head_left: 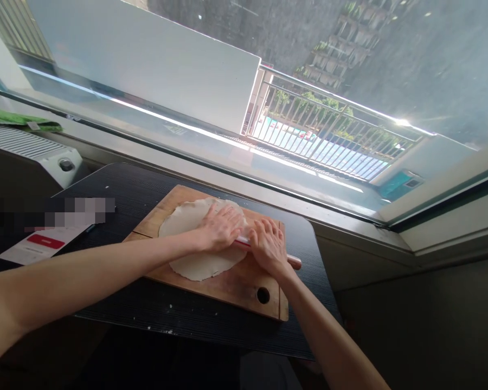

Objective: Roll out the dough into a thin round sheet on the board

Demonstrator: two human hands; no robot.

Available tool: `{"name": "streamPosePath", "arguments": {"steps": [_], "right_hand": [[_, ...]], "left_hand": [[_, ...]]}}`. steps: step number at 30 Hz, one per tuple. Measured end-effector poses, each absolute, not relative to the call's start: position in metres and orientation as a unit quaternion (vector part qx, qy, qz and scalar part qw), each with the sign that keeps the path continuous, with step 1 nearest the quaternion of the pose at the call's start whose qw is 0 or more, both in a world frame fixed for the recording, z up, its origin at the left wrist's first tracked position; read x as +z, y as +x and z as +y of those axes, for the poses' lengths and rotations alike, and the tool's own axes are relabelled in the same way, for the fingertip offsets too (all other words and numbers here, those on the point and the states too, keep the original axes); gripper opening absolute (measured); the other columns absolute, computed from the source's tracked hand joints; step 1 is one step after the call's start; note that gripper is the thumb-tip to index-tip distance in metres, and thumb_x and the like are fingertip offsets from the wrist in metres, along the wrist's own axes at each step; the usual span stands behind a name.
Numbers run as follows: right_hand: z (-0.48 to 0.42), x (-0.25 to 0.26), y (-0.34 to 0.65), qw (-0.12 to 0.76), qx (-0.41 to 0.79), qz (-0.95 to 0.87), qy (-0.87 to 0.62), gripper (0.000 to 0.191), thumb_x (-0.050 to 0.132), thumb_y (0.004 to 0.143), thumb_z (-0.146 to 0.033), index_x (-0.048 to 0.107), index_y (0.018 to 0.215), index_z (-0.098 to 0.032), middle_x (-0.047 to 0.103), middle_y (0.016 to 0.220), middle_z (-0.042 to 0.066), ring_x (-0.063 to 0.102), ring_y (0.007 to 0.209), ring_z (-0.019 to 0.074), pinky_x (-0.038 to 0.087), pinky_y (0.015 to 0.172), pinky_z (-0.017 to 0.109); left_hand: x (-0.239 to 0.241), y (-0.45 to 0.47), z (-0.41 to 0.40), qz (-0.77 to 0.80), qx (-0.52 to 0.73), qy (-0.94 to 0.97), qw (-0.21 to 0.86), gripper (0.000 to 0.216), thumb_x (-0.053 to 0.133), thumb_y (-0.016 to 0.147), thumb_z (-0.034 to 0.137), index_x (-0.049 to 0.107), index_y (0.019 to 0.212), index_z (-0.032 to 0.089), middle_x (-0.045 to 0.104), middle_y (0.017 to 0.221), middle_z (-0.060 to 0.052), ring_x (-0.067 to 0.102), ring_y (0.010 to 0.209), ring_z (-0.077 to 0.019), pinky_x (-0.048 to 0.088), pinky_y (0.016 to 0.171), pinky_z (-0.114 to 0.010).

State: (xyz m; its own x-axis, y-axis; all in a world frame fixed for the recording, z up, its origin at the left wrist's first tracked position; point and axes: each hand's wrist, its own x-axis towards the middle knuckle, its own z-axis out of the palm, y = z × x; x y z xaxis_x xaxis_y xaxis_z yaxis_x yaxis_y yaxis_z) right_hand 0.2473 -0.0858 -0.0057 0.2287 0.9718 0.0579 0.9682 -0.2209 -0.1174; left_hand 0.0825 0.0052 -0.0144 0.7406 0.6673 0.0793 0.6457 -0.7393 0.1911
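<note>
Thin, ragged-edged dough (187,225) covers part of a wooden board (236,287); left hand (223,226) and right hand (267,244) overlie a rolling pin (295,262), grip tightness unclear. Dark grained table (122,187), red-marked card (36,246) left, window (166,65) beyond.

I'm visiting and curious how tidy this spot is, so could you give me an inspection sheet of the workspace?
Surface: dark table, with white specks near its front edge.
Job's things: wooden board on the table; flattened, roughly round dough on the board; rolling pin, mostly covered, one end showing at right.
Clutter: pale item with a red panel at left; partly blurred, so I cannot tell what it is.
Hands: left hand and right hand palm down on the pin.
Cables: nothing seen.
Surroundings: window, railing outside; green cloth by a radiator.
</note>
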Motion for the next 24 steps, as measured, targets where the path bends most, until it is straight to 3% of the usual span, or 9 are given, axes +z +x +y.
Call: {"name": "streamPosePath", "arguments": {"steps": [6,12,19,24], "right_hand": [[-0.036,0.008,0.266,0.098,0.015,-0.538,-0.837,0.049,0.028,0.102,-0.036,0.05,0.14,-0.015,0.046,0.149,0.015,0.036,0.14,0.0288,0.03,0.113,0.044],[-0.094,-0.005,0.246,0.071,-0.017,-0.641,-0.764,0.042,0.033,0.102,-0.037,0.056,0.136,-0.023,0.046,0.151,0.01,0.031,0.144,0.0271,0.023,0.117,0.046],[-0.029,0.006,0.269,0.086,0.03,-0.539,-0.837,0.048,0.03,0.102,-0.037,0.05,0.141,-0.016,0.044,0.149,0.016,0.034,0.142,0.0287,0.029,0.114,0.045],[-0.073,-0.003,0.249,0.07,0.01,-0.621,-0.781,0.044,0.032,0.102,-0.035,0.055,0.137,-0.023,0.046,0.151,0.011,0.031,0.145,0.0285,0.025,0.116,0.048]], "left_hand": [[0.011,0.111,0.036,0.455,0.05,0.884,0.097,0.056,0.027,0.101,0.041,0.038,0.151,0.018,0.036,0.159,-0.014,0.026,0.149,-0.0322,0.02,0.118,-0.063],[-0.011,0.076,-0.005,0.342,0.091,0.932,0.073,0.054,0.034,0.099,0.045,0.047,0.146,0.021,0.044,0.155,-0.012,0.032,0.146,-0.0325,0.017,0.12,-0.059],[0.015,0.115,0.045,0.453,0.027,0.885,0.101,0.057,0.026,0.1,0.041,0.038,0.15,0.017,0.035,0.16,-0.014,0.026,0.149,-0.0331,0.019,0.116,-0.065],[-0.01,0.091,0.018,0.396,0.072,0.912,0.083,0.057,0.029,0.1,0.048,0.046,0.147,0.021,0.044,0.155,-0.012,0.033,0.146,-0.0324,0.018,0.12,-0.057]]}}
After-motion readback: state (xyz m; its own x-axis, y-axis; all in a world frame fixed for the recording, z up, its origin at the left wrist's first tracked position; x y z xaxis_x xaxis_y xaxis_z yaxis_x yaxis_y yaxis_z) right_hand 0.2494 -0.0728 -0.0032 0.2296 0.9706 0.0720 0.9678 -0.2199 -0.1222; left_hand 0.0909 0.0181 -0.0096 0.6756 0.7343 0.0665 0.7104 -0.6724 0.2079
